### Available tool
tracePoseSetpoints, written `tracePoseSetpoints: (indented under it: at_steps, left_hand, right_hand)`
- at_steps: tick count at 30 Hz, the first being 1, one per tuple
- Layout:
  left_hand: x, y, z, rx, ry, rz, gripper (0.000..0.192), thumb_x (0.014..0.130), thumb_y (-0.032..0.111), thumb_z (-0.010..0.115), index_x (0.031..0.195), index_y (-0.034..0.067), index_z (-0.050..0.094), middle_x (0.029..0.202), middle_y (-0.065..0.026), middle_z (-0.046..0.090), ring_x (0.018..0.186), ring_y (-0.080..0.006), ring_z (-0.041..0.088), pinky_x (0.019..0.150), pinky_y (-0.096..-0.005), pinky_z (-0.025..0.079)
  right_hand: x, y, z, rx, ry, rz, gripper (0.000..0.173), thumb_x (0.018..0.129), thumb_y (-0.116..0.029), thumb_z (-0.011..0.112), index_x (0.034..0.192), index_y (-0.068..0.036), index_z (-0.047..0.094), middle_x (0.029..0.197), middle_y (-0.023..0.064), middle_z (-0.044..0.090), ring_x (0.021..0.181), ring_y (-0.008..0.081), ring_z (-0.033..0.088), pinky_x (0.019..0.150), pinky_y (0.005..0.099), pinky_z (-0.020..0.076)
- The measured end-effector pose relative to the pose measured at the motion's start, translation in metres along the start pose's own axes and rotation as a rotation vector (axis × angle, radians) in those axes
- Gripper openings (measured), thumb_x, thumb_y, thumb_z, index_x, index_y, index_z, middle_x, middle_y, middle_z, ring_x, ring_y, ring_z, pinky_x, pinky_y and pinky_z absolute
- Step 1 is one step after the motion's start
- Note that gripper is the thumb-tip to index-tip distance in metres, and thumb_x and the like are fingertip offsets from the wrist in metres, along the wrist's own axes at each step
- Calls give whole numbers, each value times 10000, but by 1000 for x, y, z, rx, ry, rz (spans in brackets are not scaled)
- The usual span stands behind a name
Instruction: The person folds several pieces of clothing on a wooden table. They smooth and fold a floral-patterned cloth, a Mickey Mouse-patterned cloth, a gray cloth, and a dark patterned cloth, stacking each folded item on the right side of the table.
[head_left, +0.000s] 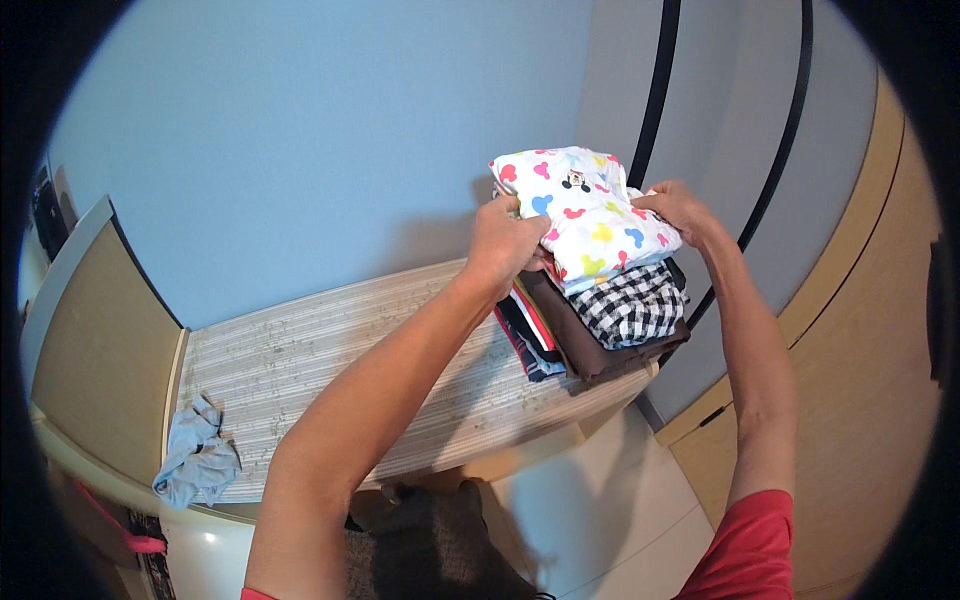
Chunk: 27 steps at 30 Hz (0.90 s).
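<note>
A folded white cloth printed with colourful mouse heads (592, 217) tops a pile of folded fabrics. My left hand (506, 244) grips its near left side, thumb on top and fingers underneath. At its right edge my right hand (675, 210) pinches the cloth. Right below lies a black-and-white checked cloth (634, 304), crumpled at its front. Under that is a dark brown folded cloth (600, 360). Several striped and coloured folded garments (534, 330) stick out at the pile's left. Whether the white cloth still rests on the pile is hard to tell.
The pile stands at the right end of a bench with a striped, patterned top (315, 337). A crumpled light blue cloth (199, 454) lies at its left end by a wooden panel (105, 352). Behind is a blue wall (337, 135); a wooden door (840, 420) stands right.
</note>
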<state>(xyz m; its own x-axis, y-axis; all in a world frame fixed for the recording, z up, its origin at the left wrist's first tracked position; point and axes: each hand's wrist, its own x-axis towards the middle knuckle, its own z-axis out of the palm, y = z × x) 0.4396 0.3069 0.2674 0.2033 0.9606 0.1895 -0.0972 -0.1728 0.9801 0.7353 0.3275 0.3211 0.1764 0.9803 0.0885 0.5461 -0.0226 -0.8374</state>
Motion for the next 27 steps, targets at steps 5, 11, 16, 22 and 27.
tracePoseSetpoints:
  at_steps: [5,11,16,22,27]
  left_hand:
    - [-10,-4,-7,260,167,175,435,927,181,710,1232,-108,595,868,-86,684,723,-144,661,589,-282,535]
    - [-54,-31,15,295,247,608,421,930,174,730,1259,-59,607,873,-98,685,748,-142,639,668,-308,537]
    - [-71,-31,12,148,155,545,380,939,127,713,1265,-42,613,871,-68,659,748,-105,599,641,-263,503]
    - [-155,-85,-87,374,316,454,276,942,120,709,1173,-19,648,945,-77,653,792,-116,613,654,-250,520]
    - [-239,-115,-215,696,565,271,235,917,75,700,1125,-26,657,1035,-159,679,912,-216,680,741,-318,566]
  right_hand:
    - [-12,-37,5,-508,309,-237,264,858,-239,719,1010,-24,708,915,126,724,804,228,662,725,365,532]
    - [-24,-79,58,-504,416,-815,446,928,-375,651,1173,-5,692,1046,193,709,955,319,671,853,432,535]
    - [-11,-66,93,-702,132,-828,531,962,-426,611,1299,-18,657,1268,228,661,1136,369,636,1018,465,482]
    - [-2,-70,75,-445,-85,-609,470,992,-419,587,1223,-18,668,1127,136,697,976,224,649,897,345,497]
    - [4,-69,77,-508,145,-591,530,999,-476,573,1329,-66,631,1264,194,657,1172,304,631,1008,428,500]
